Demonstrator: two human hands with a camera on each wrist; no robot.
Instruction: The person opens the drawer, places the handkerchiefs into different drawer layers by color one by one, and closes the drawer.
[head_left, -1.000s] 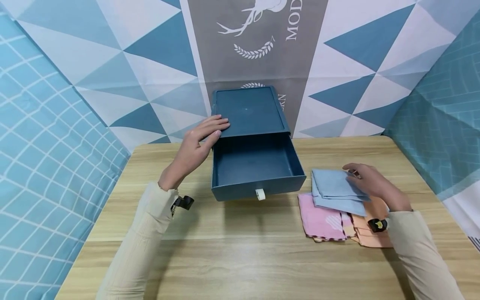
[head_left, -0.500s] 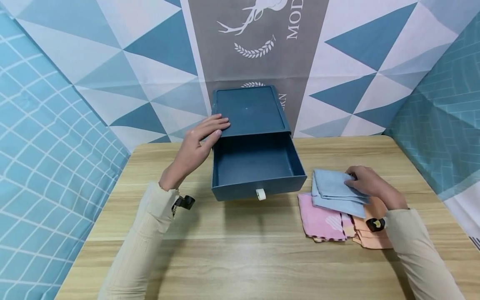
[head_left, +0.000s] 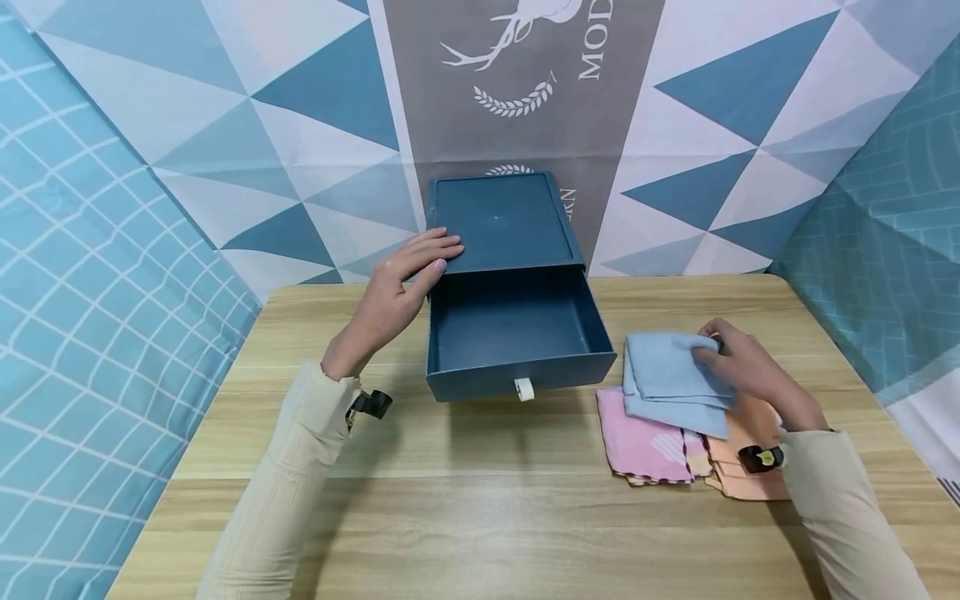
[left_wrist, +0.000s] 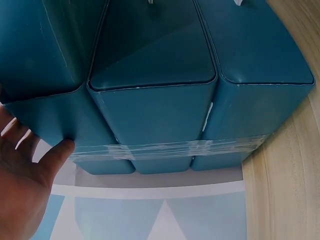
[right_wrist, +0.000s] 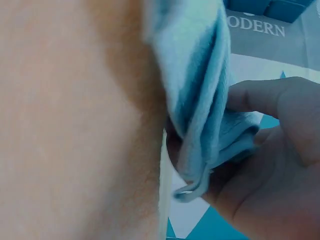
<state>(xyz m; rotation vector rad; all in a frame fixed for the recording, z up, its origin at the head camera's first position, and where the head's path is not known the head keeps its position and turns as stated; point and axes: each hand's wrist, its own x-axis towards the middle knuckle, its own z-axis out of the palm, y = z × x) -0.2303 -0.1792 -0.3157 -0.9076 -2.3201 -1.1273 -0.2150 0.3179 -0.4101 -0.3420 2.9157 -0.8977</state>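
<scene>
My left hand (head_left: pixel 390 292) rests with straight fingers on the left front edge of a dark blue drawer cabinet (head_left: pixel 510 221). In the left wrist view, the left thumb lies against the side of this cabinet (left_wrist: pixel 160 115), which is several stacked units bound with clear tape (left_wrist: pixel 170 149). The top drawer (head_left: pixel 517 377) is pulled out, with nothing inside and a white pull tab on its front. My right hand (head_left: pixel 742 362) pinches the right edge of a folded light blue towel (head_left: pixel 667 367). The right wrist view shows that towel's folds (right_wrist: pixel 200 100) between thumb and fingers.
Under the blue towel lie a folded pink towel (head_left: pixel 641 433) and a folded orange towel (head_left: pixel 742 479), partly covered by it and the right arm. The wooden table (head_left: pixel 480 517) ends at a patterned cloth backdrop (head_left: pixel 322 158) behind the cabinet.
My right hand has come down onto the blue towel's right side and taken hold of its edge, which is now slightly raised. My left hand has stayed on the cabinet.
</scene>
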